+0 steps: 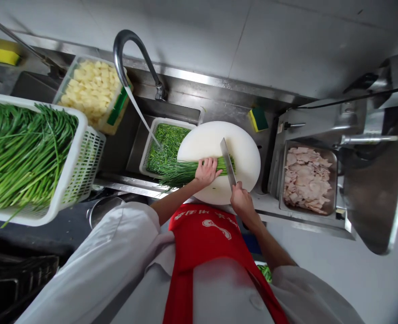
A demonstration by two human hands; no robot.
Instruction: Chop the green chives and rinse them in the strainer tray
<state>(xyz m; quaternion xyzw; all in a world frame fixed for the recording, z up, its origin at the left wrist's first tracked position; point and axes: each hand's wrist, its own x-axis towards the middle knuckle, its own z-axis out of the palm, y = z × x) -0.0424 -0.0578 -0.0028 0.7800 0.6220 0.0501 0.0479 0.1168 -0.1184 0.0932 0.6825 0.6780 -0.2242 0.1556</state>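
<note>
A bunch of long green garlic chives (pixel 181 173) lies across the round white cutting board (pixel 244 144), its leafy ends hanging over the left edge. My left hand (pixel 207 172) presses down on the bunch, fingers curled over the stalks. In my right hand (pixel 242 200) is the handle of a kitchen knife (pixel 228 163), whose blade slants across the chives right of my left hand. Short cut pieces show beside the blade. Left of the board, a white basket (pixel 144 158) in the sink holds cut chives (pixel 168 138) under running water.
A curved faucet (pixel 136 36) pours into the sink. Far left stand a white crate (pixel 79 155) of whole chives and a tub of pale cubes (pixel 92 87). On the right are a sponge (pixel 259 119), a metal tray of sliced meat (pixel 308 180) and a large steel machine part (pixel 376 189).
</note>
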